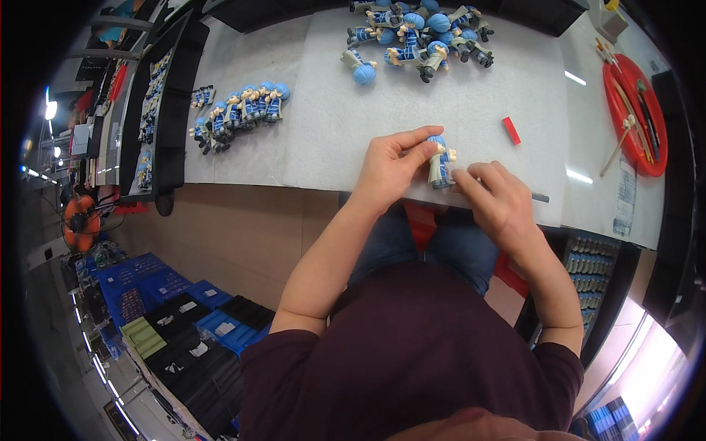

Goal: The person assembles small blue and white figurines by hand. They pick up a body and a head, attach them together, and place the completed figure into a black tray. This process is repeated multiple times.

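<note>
A small figurine (440, 165) with blue hair, a blue outfit and a pale grey cape is held upright near the front edge of the work table. The thumb and fingers of my left hand (392, 163) close round its head and upper back. Close to the figurine's lower right side are the fingertips of my right hand (496, 195), bent together. The end of a slim grey tool (540, 198) sticks out to the right from behind this hand; its tip is hidden by my fingers. A small red block (511, 131) lies beyond my right hand.
Similar figurines lie heaped (426, 37) at the far side, and a cluster (243, 110) stands at the left. A red oval tray (658, 158) with brushes sits at the right. Black trays (173, 125) edge the table, and a rack (592, 272) of figurine parts is below right.
</note>
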Motion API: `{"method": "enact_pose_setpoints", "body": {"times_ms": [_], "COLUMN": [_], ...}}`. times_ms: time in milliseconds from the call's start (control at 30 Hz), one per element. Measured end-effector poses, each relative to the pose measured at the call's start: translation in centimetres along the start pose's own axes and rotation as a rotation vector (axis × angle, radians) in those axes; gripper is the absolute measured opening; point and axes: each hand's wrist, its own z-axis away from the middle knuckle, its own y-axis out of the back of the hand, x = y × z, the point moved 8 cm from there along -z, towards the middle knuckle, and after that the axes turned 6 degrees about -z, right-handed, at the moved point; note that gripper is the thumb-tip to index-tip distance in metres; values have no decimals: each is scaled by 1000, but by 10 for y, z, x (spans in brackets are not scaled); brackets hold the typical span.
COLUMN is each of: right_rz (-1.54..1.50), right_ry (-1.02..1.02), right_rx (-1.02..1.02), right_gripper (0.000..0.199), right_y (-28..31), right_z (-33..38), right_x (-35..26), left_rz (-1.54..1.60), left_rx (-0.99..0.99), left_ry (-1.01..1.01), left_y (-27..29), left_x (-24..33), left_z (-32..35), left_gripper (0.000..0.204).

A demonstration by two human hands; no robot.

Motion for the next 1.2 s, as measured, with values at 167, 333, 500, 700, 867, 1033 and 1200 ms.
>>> {"method": "enact_pose_setpoints", "body": {"times_ms": [167,333,500,700,867,1033,1200], "right_rz": [10,3,18,25,27,35,39], "right_ry": [3,19,-1,17,11,4,14], "right_rx": [-34,-42,-14,-43,-18,-22,-21], "right_gripper": [25,25,25,24,22,21,21], "right_y": [-2,-2,-2,-2,-1,-1,0], "right_z": [0,0,2,1,1,1,2], "right_x": [0,0,1,0,-1,-1,-1], "left_rz": [-2,5,-5,-10,-12,-20,-33], "left_rx": [6,7,9,10,9,11,15], "left_ry": [-1,-3,-4,-7,-9,-15,-31], "left_y": [0,0,0,0,0,-1,-1], "left_x": [0,1,1,0,1,1,2], "left_z": [0,0,0,0,0,0,1], "left_gripper": [25,25,25,25,25,25,25]}}
